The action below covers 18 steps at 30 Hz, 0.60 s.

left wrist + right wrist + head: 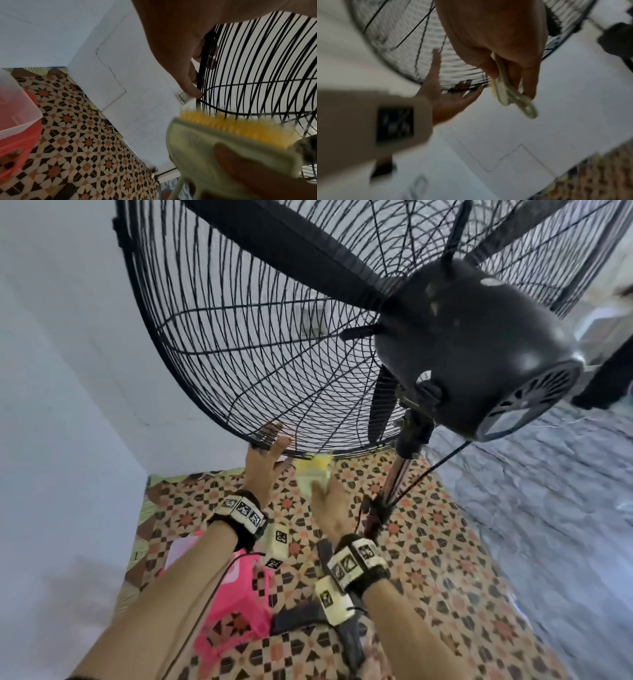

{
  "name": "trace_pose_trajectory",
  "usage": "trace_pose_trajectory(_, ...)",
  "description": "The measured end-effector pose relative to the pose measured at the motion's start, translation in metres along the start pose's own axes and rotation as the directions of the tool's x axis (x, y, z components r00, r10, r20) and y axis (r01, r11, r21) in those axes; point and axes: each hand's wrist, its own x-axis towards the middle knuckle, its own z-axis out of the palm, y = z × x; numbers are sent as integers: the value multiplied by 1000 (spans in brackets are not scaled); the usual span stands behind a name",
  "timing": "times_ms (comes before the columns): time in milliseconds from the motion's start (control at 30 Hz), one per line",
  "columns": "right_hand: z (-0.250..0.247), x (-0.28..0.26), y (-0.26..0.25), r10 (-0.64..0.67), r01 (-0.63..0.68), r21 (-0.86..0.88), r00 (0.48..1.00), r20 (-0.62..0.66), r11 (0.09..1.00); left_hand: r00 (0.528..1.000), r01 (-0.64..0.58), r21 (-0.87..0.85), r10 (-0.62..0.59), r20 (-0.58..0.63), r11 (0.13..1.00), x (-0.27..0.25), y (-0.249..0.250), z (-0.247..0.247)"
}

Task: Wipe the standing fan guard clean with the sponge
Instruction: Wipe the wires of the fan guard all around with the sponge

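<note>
My left hand (262,474) pinches the stiff guard (164,285) at its bottom rim, mid-frame; my right hand (332,508) grips the light sponge (313,474) by its handle.

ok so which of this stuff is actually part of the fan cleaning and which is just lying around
In the job: guard, held at its lower rim by the left hand; brush with yellow bristles, gripped in the right hand.
Lying about: pink crate, clear tub, patterned mat.
</note>
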Motion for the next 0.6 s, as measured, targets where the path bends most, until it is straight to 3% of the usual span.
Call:
trace_pose_trajectory(67,-11,-1,-3,155,-154,17,987,-32,988,1000,3,18,-3,-17,1000,-6,11,8)
trace_pose_trajectory(167,-35,20,-7,385,-385,34,905,-183,922,1000,28,-2,-28,6,1000,-8,16,11)
trace_pose_trajectory(233,-27,19,-11,353,-341,112,927,-123,933,999,36,-20,-36,4,999,-7,14,8)
trace_pose_trajectory(300,-9,2,-4,139,-134,114,990,-33,984,1000,23,-18,-23,-9,1000,-6,10,6)
trace_pose_trajectory(367,-5,-13,5,23,-24,123,1000,9,992,1000,6,23,-7,12,1000,-5,5,2)
trace_pose_trajectory(500,-34,-8,7,260,-199,280,944,-203,939,998,-3,50,0,67,999,-8,5,3)
trace_pose_trajectory(600,-45,-3,4,204,-117,345,952,-228,931,999,12,-31,-11,43,999,-11,8,6)
